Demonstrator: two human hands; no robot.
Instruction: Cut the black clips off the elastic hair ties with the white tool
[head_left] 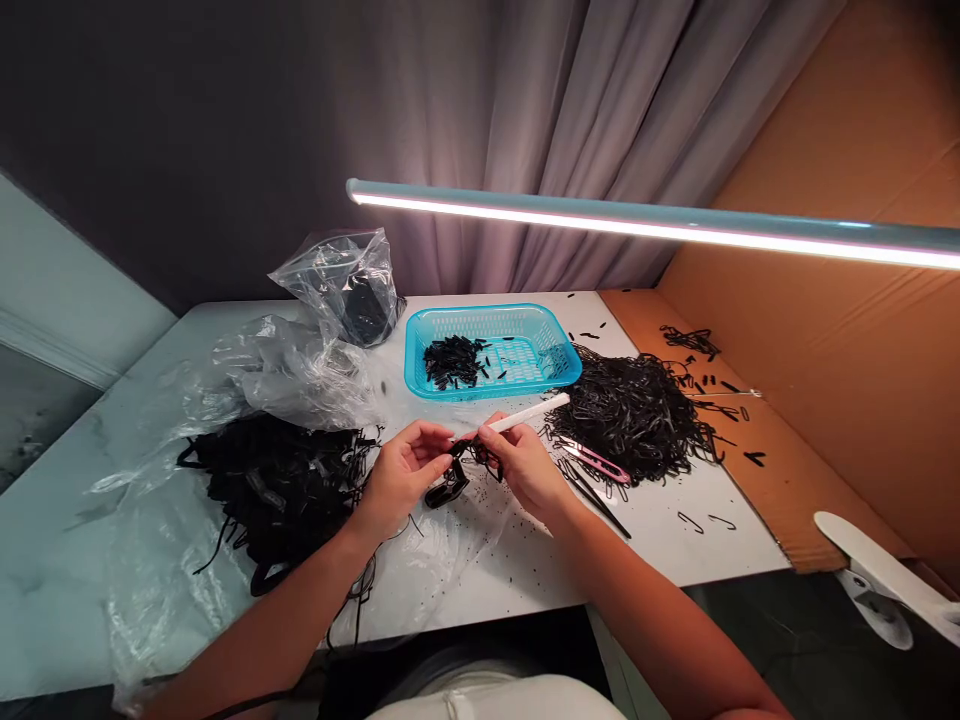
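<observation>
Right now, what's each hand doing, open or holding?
Left hand: closed, pinching a black piece.
Right hand: closed on a white stick; whether it also grips the black piece, I can't tell.

A grey curtain (pixel 480 110) hangs behind the far edge of the white table (pixel 652 555). A lit tube lamp (pixel 637 220) stretches above, reaching the right side. Brown cardboard (pixel 847 330) stands at right. A clear bag (pixel 311 265) with dark contents sits far left, beside crumpled plastic (pixel 274 360).
</observation>
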